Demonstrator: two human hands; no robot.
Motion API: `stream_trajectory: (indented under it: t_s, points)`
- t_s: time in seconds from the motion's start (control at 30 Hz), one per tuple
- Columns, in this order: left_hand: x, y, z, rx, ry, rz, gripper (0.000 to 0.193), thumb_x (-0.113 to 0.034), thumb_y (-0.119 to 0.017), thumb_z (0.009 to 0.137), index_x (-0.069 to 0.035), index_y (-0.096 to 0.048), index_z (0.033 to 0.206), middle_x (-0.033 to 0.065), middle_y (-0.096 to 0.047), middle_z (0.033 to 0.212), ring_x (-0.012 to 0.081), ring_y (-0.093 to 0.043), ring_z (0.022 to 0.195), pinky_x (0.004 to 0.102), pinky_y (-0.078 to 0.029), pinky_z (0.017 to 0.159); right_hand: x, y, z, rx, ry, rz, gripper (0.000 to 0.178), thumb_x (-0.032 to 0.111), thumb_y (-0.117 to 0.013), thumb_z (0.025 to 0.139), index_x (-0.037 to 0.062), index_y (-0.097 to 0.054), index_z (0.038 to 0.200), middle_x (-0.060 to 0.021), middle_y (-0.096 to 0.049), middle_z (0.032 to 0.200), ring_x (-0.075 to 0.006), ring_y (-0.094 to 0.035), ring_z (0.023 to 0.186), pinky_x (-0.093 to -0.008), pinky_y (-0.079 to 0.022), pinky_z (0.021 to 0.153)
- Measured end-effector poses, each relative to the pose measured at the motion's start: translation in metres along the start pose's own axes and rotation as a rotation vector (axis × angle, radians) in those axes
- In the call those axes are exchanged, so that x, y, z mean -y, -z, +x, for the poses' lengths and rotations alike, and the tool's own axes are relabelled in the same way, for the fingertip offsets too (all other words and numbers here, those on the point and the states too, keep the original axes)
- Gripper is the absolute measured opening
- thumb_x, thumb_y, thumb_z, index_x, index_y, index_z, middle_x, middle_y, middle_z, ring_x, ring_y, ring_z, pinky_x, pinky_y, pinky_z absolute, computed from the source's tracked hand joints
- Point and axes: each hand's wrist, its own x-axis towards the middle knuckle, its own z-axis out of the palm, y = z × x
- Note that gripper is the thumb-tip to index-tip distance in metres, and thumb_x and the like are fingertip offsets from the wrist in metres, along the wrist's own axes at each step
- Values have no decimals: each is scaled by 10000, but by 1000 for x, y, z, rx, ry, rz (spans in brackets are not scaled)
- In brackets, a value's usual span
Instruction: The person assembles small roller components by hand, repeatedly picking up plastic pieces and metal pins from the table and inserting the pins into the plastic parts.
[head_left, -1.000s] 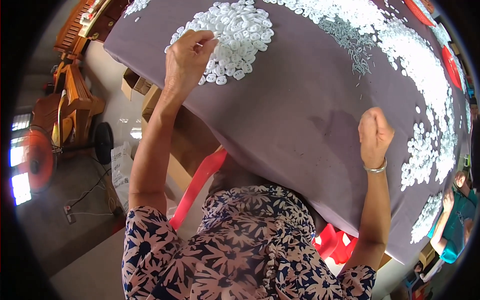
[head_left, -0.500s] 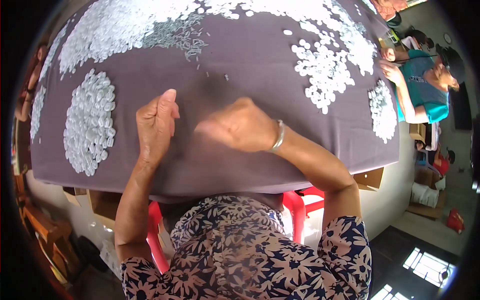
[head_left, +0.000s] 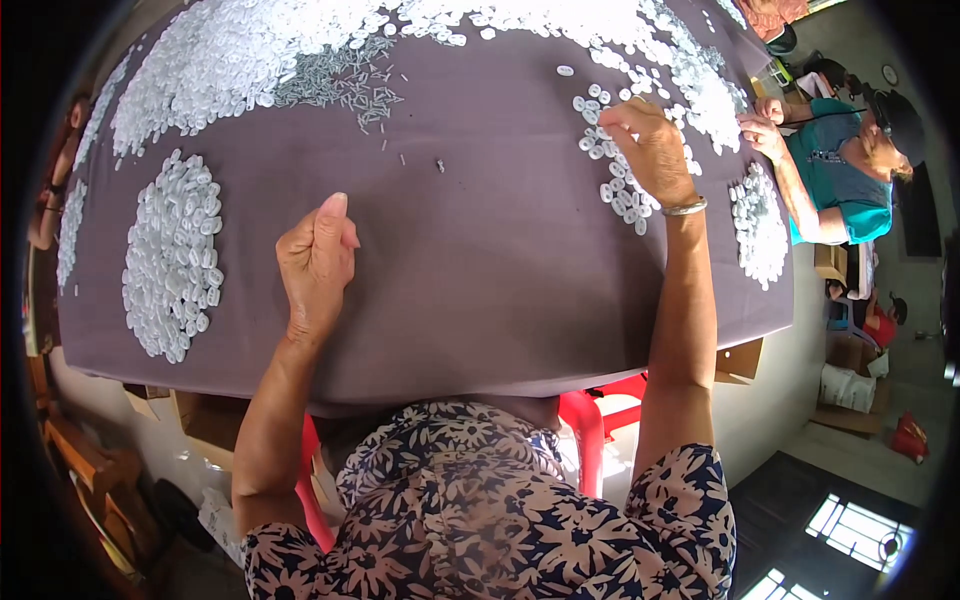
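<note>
My left hand [head_left: 318, 265] is held above the cloth-covered table, fingers curled in and thumb pointing up. Whatever lies in it, if anything, is hidden. Over on the right, my right hand [head_left: 655, 155] reaches over a loose group of white oval plastic pieces [head_left: 628, 205]. Its thumb and fingers are drawn together there, and I cannot make out what is between them. A silver bangle [head_left: 685, 207] circles that wrist. Left of my left hand lies a dense heap of similar white pieces [head_left: 172, 255].
A large white heap [head_left: 205, 75] spreads along the far side, with small grey pins [head_left: 350, 90] beside it. A few stray bits [head_left: 440, 165] lie mid-cloth. To the right, a person in a teal shirt [head_left: 840, 150] works near another small pile [head_left: 760, 225].
My right hand has moved from beside my left hand, out to the right and farther away, onto the loose white pieces. My left hand has stayed nearly in place.
</note>
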Motion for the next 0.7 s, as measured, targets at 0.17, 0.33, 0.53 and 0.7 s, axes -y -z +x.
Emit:
stream_trajectory:
  t_s: [0.17, 0.33, 0.53, 0.7]
  points:
    - [1, 1, -1, -15, -24, 24, 446, -258, -527, 975, -57, -483, 579, -64, -358, 507, 18, -300, 433, 216, -217, 402, 1, -12, 1, 126, 26, -105, 116, 39, -641, 797, 55, -648, 911, -57, -620, 860, -243, -615, 792, -334, -495, 704]
    - [0, 1, 0, 7, -11, 9, 443, -266, -535, 972, -58, -489, 584, -67, -354, 510, 19, -301, 447, 220, -216, 415, 4, -9, 6, 223, -58, -45, 118, 18, -621, 780, 39, -627, 897, -71, -598, 844, -234, -603, 768, -324, -477, 679]
    - [-1, 1, -1, 36, -14, 8, 431, -267, -551, 966, -58, -494, 594, -79, -345, 520, 13, -299, 475, 217, -225, 443, 13, -12, 8, 200, -36, -31, 61, -17, -586, 775, 7, -558, 824, -94, -567, 729, -229, -582, 650, -321, -462, 610]
    - [-1, 0, -2, 41, -77, 53, 273, -184, -586, 935, -41, -562, 703, -76, -410, 570, 5, -360, 524, 191, -285, 470, 56, -17, 13, 129, -111, 219, 79, -3, -598, 829, 8, -622, 903, -30, -595, 751, -126, -549, 644, -259, -453, 609]
